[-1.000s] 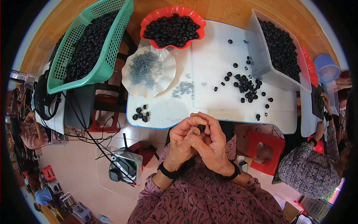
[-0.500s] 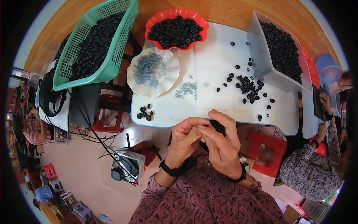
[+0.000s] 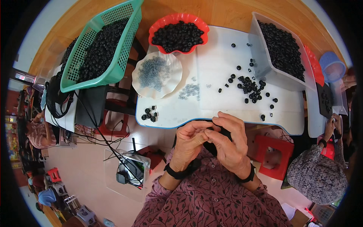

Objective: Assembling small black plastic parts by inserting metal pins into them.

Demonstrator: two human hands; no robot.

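In front of the table's near edge, my left hand and my right hand meet at the fingertips. Both are closed in a pinch, and whatever lies between them is hidden or too small to make out. Beyond them on the white table lie scattered small black round parts. A few more black parts sit near the left front corner. Small clear pieces form a loose patch beside a white scalloped plate, which carries a heap of the same clear pieces.
A red scalloped bowl of black parts stands at the back. On the left is a green basket, on the right a translucent bin, both full of black parts. A co-worker sits at the right beside a red stool.
My hands stay together, with the right fingers shifted slightly and spread a little. The whole view has moved a bit. At the right, the co-worker's hands have come closer together.
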